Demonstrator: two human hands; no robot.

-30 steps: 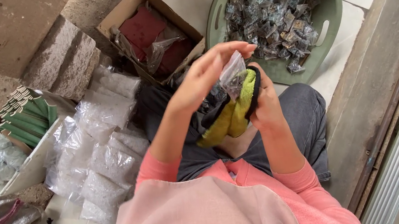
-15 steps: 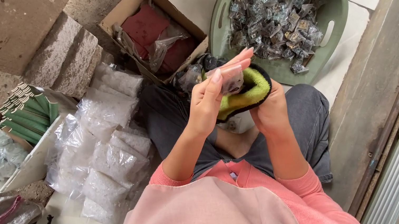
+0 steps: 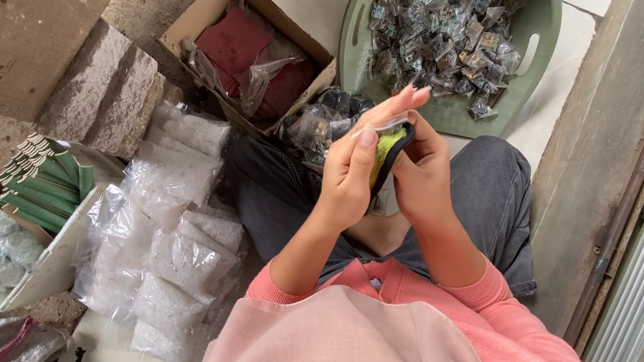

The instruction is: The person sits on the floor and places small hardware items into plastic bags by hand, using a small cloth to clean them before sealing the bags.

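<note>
My left hand point(image 3: 350, 169) and my right hand point(image 3: 422, 169) are raised together over my lap, both gripping a small black and yellow-green pad point(image 3: 386, 150). The pad stands on edge between my palms, mostly hidden by my fingers. A thin clear plastic bag seems pinched at my left fingertips, though I cannot tell for sure. Just beyond my hands, a heap of small dark filled packets point(image 3: 323, 120) lies on my grey trousers. A green plastic basin point(image 3: 525, 13) behind it holds several more such packets point(image 3: 436, 34).
A cardboard box point(image 3: 206, 20) with red material and clear bags sits ahead. Several clear bags of white contents point(image 3: 168, 240) pile up at my left. A white box with green rolled items point(image 3: 39, 187) and bluish bags stands further left. A grooved sill point(image 3: 637, 157) runs along my right.
My hands have drawn closer together. The pad, earlier hanging open and showing its yellow side, is now folded upright between my palms, and the clear bag is less visible.
</note>
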